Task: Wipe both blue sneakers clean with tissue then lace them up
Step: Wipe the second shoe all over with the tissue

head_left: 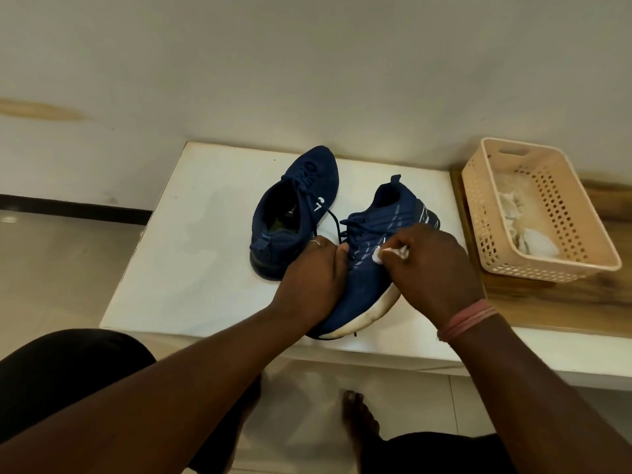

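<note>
Two blue sneakers lie on a white table (205, 254). The far sneaker (294, 206) rests with its toe pointing away and its laces tied. The near sneaker (369, 268) is tilted on its side, white sole toward me, laces loose. My left hand (307, 278) grips its toe and lace area. My right hand (434, 268) pinches a small wad of white tissue (393, 253) against the shoe's side.
A beige perforated plastic basket (547, 265) with crumpled white tissues inside stands on a wooden surface right of the table. A white wall runs behind. My knees and a bare foot show below the table's front edge.
</note>
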